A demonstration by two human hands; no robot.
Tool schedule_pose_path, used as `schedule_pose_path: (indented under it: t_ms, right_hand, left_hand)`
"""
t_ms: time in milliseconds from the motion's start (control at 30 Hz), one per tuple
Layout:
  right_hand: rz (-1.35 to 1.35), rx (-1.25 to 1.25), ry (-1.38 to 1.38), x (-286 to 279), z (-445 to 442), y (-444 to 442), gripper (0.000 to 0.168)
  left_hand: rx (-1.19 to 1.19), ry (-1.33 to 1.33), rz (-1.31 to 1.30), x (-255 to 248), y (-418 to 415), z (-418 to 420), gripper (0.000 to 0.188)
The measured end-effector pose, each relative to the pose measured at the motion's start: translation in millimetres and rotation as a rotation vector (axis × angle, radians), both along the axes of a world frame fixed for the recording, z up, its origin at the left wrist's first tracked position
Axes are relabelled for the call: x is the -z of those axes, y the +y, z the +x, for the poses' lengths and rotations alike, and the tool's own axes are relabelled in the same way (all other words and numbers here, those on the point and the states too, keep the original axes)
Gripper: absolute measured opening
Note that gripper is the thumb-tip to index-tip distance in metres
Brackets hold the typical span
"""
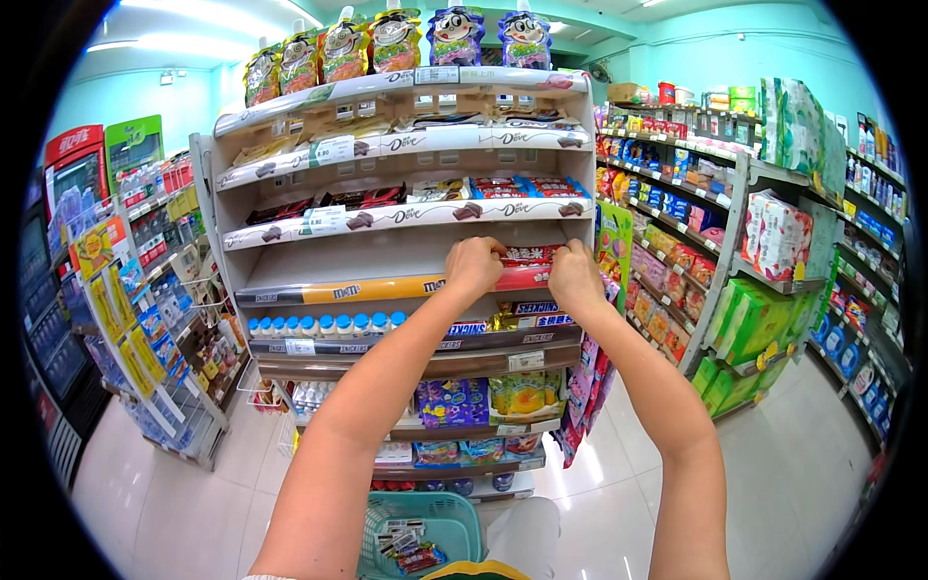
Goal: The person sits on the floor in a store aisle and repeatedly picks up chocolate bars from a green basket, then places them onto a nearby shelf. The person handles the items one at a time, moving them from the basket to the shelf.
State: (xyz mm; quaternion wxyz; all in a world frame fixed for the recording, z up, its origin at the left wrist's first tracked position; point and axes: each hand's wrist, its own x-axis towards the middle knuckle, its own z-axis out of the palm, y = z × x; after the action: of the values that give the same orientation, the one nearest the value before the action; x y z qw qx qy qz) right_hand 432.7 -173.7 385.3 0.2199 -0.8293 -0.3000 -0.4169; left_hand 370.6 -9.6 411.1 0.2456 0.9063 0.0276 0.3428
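Note:
Both hands reach to the right end of the third shelf down from the top board of a white candy display rack point(341, 254). Between them lies a red-wrapped snack bar point(529, 255), level along the shelf. My left hand point(475, 267) pinches its left end with thumb and fingers. At its right end, my right hand point(578, 275) has its fingers curled onto the wrapper. Fingers hide both ends, so I cannot tell whether more bars lie beneath. Just below runs the shelf's front strip point(391, 288), yellow with a red section near my hands.
Above are shelves of chocolate bars point(362, 196) and upright spouted pouches point(395, 40). Blue-capped bottles point(326, 324) and Snickers bars point(536, 308) sit below. A teal plastic basket point(464, 518) near my body holds several wrapped bars point(420, 558). Snack packets point(591, 391) hang at the rack's right side.

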Motion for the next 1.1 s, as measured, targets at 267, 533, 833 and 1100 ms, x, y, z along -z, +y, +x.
schedule_pose_path:
  t_ms: [267,533,833,1100]
  right_hand:
    - [0.06,-0.177,-0.293,2,-4,2,0.016]
    - [-0.039,-0.107,-0.204,3,-3,-1,0.03]
    - [0.029,-0.163,-0.388,8,-30,1,0.027]
    - [-0.079,-0.522,-0.239,57,-115,30,0.034]
  left_hand:
    - [-0.061,-0.186,0.165,14,8,13,0.02]
    - [0.067,-0.134,0.14,10,4,2,0.022]
    - [0.095,-0.378,0.241,28,-5,-29,0.02]
    - [0.107,-0.472,0.294,106,12,-119,0.031]
